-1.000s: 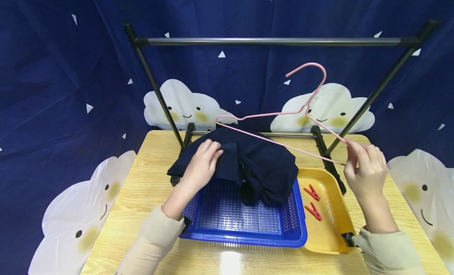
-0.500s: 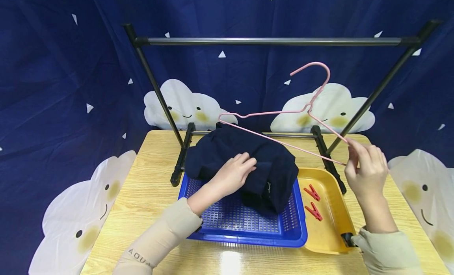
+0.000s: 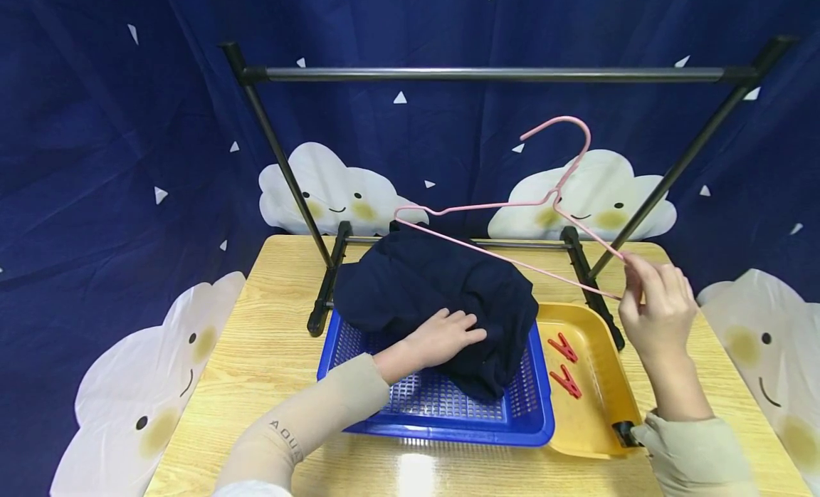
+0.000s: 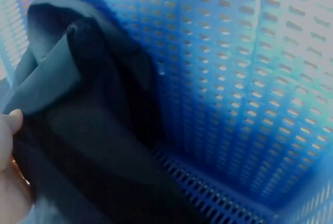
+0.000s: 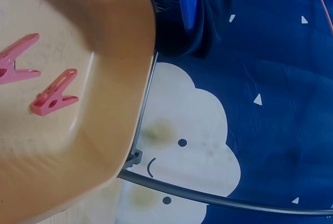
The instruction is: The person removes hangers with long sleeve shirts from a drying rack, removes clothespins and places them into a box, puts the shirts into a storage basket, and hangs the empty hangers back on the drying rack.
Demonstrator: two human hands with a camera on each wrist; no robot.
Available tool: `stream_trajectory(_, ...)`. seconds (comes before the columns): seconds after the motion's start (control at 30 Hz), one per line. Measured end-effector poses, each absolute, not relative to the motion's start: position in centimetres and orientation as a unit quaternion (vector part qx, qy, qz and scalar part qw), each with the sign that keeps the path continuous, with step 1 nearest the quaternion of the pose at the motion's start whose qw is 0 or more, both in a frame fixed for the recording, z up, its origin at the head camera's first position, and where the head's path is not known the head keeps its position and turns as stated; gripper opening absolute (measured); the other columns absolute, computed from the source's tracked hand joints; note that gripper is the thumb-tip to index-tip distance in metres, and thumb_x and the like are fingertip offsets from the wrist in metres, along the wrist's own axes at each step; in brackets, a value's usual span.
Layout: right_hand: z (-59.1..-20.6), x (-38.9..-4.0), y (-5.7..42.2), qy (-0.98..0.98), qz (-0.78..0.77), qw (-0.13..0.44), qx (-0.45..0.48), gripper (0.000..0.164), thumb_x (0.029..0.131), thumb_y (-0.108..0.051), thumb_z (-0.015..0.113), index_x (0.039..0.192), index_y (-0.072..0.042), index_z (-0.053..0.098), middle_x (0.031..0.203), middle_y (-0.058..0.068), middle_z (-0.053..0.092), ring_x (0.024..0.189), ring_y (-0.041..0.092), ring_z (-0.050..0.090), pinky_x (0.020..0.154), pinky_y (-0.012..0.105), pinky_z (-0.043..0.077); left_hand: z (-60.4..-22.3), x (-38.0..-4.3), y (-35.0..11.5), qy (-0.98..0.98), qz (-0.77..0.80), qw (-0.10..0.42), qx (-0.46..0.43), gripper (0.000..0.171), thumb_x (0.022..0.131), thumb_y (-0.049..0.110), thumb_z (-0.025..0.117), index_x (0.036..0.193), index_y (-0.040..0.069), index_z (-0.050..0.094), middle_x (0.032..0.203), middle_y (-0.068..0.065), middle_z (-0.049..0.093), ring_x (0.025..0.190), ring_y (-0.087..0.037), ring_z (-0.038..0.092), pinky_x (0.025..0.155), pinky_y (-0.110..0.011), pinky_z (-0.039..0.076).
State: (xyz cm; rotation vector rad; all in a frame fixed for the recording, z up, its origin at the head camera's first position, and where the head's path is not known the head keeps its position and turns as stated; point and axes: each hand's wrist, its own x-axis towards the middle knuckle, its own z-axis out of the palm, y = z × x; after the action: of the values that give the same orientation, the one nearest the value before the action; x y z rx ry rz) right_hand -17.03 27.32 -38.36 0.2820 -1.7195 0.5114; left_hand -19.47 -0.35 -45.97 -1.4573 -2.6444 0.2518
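Dark cloth (image 3: 429,276) lies piled in and over the blue basket's (image 3: 448,433) twelve o'clock side. The left hand (image 3: 445,337) rests on it, its grip wide. At the cloth's three o'clock, the right hand's (image 3: 663,308) grip pinches a pink hanger (image 3: 555,192). A yellow tray (image 3: 592,419) sits at four o'clock.

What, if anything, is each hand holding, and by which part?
The right hand holds the pink hanger by its right corner. The left hand just rests, spread, on the dark cloth.
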Motion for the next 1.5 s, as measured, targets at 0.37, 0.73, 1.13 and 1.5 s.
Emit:
stream_trajectory(0.37, -38.6, -17.2, 27.2, -0.744, 0.226, 0.617, 0.121, 0.015, 0.079, 0.005, 0.054, 0.089, 0.002, 0.065, 0.068, 0.022, 0.052, 0.063, 0.042, 0.046, 0.056, 0.049, 0.028, -49.2, -19.3, 0.0, -0.886, 0.14, 0.012, -0.441, 0.029, 0.096, 0.033, 0.041, 0.126, 0.033, 0.043, 0.123, 0.005, 0.044, 0.104, -0.015, 0.048, 0.077, -0.032, 0.046)
stream_trajectory(0.73, -39.0, -17.3, 27.2, -0.743, 0.235, 0.614, 0.126, 0.016, 0.078, 0.007, 0.055, 0.09, 0.002, 0.065, 0.07, 0.022, 0.054, 0.063, 0.042, 0.046, 0.06, 0.048, 0.031, -51.3, -19.6, -0.1, -0.905, 0.162, -0.151, -0.364, 0.051, 0.093, 0.042, 0.046, 0.139, 0.04, 0.025, 0.136, 0.014, 0.032, 0.119, -0.016, 0.04, 0.083, -0.039, 0.046)
stream_trajectory(1.13, -39.2, -17.4, 27.3, -0.747, 0.234, 0.609, 0.124, 0.017, 0.078, 0.007, 0.055, 0.091, 0.002, 0.065, 0.071, 0.022, 0.054, 0.064, 0.041, 0.047, 0.061, 0.047, 0.031, -50.6, -20.1, -0.5, -0.906, 0.107, -0.179, -0.367, 0.051, 0.091, 0.038, 0.051, 0.137, 0.036, 0.029, 0.135, 0.01, 0.037, 0.115, -0.016, 0.045, 0.083, -0.034, 0.046)
stream_trajectory(1.5, -39.0, -17.3, 27.5, -0.748, 0.238, 0.606, 0.129, 0.017, 0.078, 0.009, 0.055, 0.09, 0.003, 0.065, 0.071, 0.023, 0.054, 0.064, 0.042, 0.046, 0.061, 0.048, 0.031, -46.3, -21.1, -2.6, -0.909, 0.068, -0.118, -0.395, 0.016, 0.094, 0.028, 0.05, 0.11, 0.027, 0.053, 0.11, 0.001, 0.057, 0.099, -0.02, 0.058, 0.082, -0.039, 0.046)
